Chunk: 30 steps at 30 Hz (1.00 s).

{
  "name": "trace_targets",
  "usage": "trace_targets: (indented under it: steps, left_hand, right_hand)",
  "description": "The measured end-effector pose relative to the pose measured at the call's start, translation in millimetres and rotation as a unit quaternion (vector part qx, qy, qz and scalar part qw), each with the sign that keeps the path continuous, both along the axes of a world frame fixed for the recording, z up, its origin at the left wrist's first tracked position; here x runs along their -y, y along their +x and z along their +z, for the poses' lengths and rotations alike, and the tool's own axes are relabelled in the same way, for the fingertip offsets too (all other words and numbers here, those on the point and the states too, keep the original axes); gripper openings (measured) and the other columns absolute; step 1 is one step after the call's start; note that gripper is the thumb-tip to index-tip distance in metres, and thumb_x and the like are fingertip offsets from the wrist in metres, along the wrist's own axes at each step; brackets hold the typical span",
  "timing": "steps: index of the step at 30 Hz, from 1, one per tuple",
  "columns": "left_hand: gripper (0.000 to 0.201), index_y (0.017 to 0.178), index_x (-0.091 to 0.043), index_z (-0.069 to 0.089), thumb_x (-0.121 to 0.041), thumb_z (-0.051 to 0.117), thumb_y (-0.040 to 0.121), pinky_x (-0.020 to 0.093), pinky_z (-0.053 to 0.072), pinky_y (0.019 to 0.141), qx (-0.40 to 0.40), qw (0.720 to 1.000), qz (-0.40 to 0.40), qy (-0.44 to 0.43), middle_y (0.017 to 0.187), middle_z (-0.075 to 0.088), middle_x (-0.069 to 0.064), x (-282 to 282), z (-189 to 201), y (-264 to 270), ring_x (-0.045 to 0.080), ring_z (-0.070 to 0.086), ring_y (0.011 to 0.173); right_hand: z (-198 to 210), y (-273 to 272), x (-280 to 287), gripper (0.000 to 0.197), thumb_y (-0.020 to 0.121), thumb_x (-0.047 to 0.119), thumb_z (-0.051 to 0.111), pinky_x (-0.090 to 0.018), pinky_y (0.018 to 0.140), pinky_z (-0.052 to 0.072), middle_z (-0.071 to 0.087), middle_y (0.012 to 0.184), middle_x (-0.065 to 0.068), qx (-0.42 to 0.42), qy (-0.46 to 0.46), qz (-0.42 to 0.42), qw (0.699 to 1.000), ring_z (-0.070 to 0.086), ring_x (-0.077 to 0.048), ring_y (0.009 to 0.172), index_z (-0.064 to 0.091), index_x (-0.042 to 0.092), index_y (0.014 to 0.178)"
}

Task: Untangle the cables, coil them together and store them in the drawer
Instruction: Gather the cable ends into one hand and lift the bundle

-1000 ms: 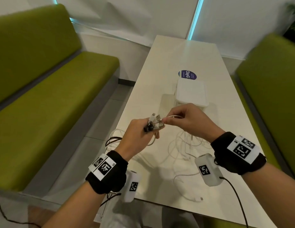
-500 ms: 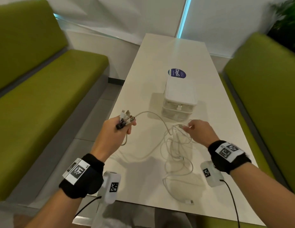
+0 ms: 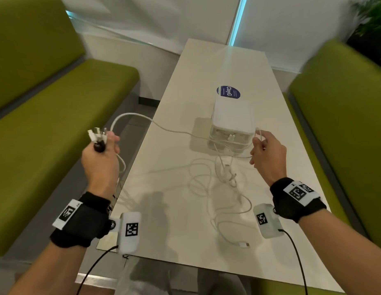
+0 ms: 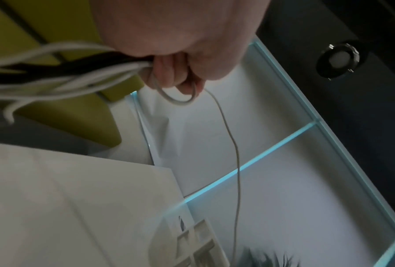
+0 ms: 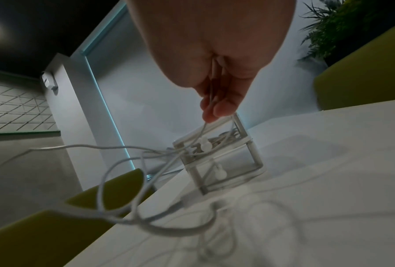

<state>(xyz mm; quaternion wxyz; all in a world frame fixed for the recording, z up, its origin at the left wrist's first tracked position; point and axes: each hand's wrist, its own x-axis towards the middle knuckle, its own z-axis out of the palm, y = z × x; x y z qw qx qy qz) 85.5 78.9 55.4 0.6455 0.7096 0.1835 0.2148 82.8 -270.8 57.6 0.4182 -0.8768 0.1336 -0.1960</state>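
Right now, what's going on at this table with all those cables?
A person is sorting tangled cables. The left hand grips a bunch of plug ends held up off the table's left edge. The right hand pinches one white cable that runs between the hands. Loose loops lie on the table in front of the small drawer box, whose drawers look shut.

Glossy table [image 3: 206, 67] — translucent plastic drawer unit [image 3: 232, 133].
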Motion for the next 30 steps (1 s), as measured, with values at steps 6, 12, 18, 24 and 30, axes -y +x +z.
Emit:
trace_targets:
  steps: [6,12,18,24,30]
  left_hand:
    - [0.026,0.077,-0.026,0.061,-0.036,0.052,0.099,0.021,0.033,0.054,0.045,0.983,0.107,-0.144,0.065,0.054,-0.011,-19,4,15,0.002,0.044,0.054]
    - [0.022,0.081,-0.026,0.061,-0.038,0.054,0.098,0.021,0.036,0.058,0.054,0.983,0.083,-0.153,0.068,0.058,-0.011,-13,6,13,0.002,0.048,0.058]
    - [0.025,0.079,-0.022,0.065,-0.031,0.054,0.099,0.018,0.038,0.058,0.019,0.998,-0.035,-0.038,0.066,0.055,-0.005,28,-4,-2,-0.002,0.047,0.052]
    - [0.022,0.084,-0.016,0.067,-0.029,0.055,0.098,0.006,0.037,0.056,0.010,0.996,-0.091,0.020,0.066,0.055,-0.002,38,-12,-8,0.000,0.046,0.054]
    - [0.023,0.086,-0.013,0.068,-0.028,0.055,0.099,0.001,0.037,0.059,-0.011,0.994,-0.085,0.068,0.066,0.057,-0.003,32,-15,-6,0.003,0.054,0.067]
  right_hand:
    - [-13,2,-7,0.033,0.100,0.025,0.047,-0.041,0.086,0.054,0.072,0.098,-0.015,-0.160,-0.169,0.088,0.969,0.067,-0.033,0.091,0.063,0.017,0.128]
    - [-18,-2,-27,0.043,0.099,0.027,0.050,-0.041,0.087,0.049,0.051,0.125,-0.017,-0.209,-0.328,0.135,0.911,0.055,-0.036,0.110,0.045,0.016,0.139]
    - [-8,0,-60,0.027,0.098,0.024,0.051,-0.036,0.082,0.048,0.064,0.111,-0.007,-0.095,-0.279,0.206,0.933,0.060,-0.026,0.101,0.068,0.012,0.117]
    - [-35,1,-75,0.030,0.095,0.033,0.059,-0.035,0.084,0.049,0.062,0.111,-0.013,-0.272,-0.324,0.198,0.884,0.060,-0.031,0.101,0.064,0.009,0.113]
    - [-53,-2,-69,0.020,0.098,0.021,0.050,-0.031,0.074,0.039,0.059,0.110,-0.014,-0.286,-0.311,0.182,0.888,0.057,-0.032,0.098,0.056,0.007,0.110]
